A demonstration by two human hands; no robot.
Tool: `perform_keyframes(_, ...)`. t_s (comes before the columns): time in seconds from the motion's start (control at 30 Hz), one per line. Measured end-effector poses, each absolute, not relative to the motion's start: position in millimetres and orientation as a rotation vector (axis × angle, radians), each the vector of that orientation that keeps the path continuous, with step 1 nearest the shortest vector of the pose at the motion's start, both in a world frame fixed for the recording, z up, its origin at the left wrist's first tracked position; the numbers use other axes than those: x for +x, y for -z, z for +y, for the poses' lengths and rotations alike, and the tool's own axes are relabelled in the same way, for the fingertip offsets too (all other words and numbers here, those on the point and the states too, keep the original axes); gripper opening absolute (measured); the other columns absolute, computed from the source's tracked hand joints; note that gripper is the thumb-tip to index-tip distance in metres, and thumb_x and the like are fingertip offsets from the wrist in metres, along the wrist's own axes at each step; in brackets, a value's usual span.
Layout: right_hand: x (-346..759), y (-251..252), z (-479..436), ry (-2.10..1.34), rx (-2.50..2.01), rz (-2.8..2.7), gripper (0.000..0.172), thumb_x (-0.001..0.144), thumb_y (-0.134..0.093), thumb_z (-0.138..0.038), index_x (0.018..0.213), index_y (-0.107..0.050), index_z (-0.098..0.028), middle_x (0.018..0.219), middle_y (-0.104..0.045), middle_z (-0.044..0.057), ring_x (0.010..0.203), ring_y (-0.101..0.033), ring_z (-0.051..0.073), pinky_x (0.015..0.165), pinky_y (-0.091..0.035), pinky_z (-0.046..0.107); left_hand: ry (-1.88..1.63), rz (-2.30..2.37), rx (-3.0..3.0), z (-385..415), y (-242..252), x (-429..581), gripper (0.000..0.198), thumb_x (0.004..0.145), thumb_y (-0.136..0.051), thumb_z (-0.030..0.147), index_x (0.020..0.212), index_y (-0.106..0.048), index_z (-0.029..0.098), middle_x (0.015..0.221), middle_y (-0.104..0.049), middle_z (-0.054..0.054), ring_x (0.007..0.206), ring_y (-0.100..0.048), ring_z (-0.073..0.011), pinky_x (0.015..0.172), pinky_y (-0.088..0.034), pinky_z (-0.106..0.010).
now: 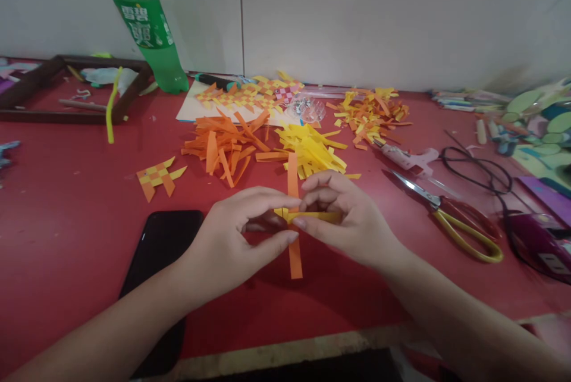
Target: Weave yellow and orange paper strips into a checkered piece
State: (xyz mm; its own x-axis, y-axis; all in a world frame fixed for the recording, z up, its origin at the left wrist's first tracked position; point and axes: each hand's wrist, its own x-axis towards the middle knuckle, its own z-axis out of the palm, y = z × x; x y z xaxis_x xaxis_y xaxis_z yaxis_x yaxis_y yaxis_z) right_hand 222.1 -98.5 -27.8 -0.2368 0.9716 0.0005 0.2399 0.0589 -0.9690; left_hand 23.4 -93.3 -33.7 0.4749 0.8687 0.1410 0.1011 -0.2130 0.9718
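1. Thumb and forefinger of your left hand (pixel 238 224) arch apart at the orange strip (pixel 295 260); you cannot tell whether they grip it.
2. Your right hand (pixel 350 218), near centre, pinches the yellow strip (pixel 317 216) lying across it.
3. Far left stands a green bottle (pixel 149 28) labelled 雪碧.

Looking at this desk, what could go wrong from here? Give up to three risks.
1. The orange strip and yellow strip cross between the left hand and right hand; a slack grip might let them slip.
2. The scissors lie bare-bladed beyond the right hand; a careless reach could cut.
3. The orange pile and yellow pile lie close; a brush might mix them.
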Motion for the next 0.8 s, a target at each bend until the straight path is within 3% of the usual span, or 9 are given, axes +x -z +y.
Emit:
perform_keyframes(0.23,221.3,27.7,-100.8,-1.205,-1.246,-1.57,0.033,0.077,-0.073,-0.027,0.099,-0.049,-0.02,0.078,-0.064,0.0,0.068,-0.063,0.011,0.055,-0.047,0.021,-0.899,0.872,1.63,-92.3,30.8,23.7,0.029,0.081,-0.068,0.017,0.111,-0.069,0.019,0.108,-0.068,-0.006,0.094,-0.069,-0.0163,0.084,-0.06,-0.025)
perform_keyframes(0.5,221.4,24.4,-102.7,-1.191,-1.26,-1.612,0.031,0.077,-0.073,-0.026,0.097,-0.049,-0.021,0.078,-0.066,0.0,0.066,-0.064,0.011,0.054,-0.048,0.021,-0.915,0.905,1.651,-91.8,30.8,23.9,0.027,0.08,-0.068,0.015,0.106,-0.071,0.021,0.103,-0.07,-0.005,0.087,-0.07,-0.016,0.078,-0.06,-0.025)
perform_keyframes(0.8,221.2,24.0,-102.3,-1.177,-1.272,-1.604,0.031,0.078,-0.073,-0.027,0.097,-0.05,-0.02,0.076,-0.066,0.0,0.065,-0.063,0.011,0.051,-0.046,0.021,-0.91,0.896,1.663,-91.8,30.7,24.1,0.031,0.08,-0.066,0.01,0.108,-0.071,0.02,0.105,-0.069,-0.004,0.09,-0.069,-0.0147,0.081,-0.059,-0.022)
